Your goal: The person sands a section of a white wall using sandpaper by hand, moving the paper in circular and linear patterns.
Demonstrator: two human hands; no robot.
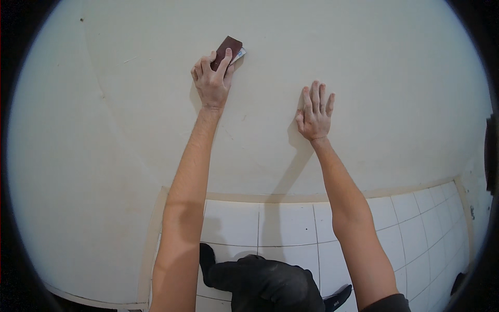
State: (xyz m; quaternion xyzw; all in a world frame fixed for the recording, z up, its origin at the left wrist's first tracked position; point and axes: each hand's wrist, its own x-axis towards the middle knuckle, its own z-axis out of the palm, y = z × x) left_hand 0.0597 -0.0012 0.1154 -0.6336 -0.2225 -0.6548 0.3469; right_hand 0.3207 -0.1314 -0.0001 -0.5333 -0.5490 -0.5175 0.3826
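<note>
A folded piece of reddish-brown sandpaper (227, 48), its pale printed backing showing along one edge, lies against the cream wall (270, 31). My left hand (212, 78) is closed on it, the index finger stretched over its face. Pale dust coats the skin of both hands. Lower and to the right, my right hand (315, 112) rests with its palm toward the wall, fingers apart and holding nothing. Shadows of both hands fall on the wall beside them.
White floor tiles (286, 223) meet the wall along a beige baseboard (249, 198). My dark-clothed legs (270, 283) and black shoes show at the bottom. Faint scratches mark the wall. A dark object (490, 156) stands at the far right rim.
</note>
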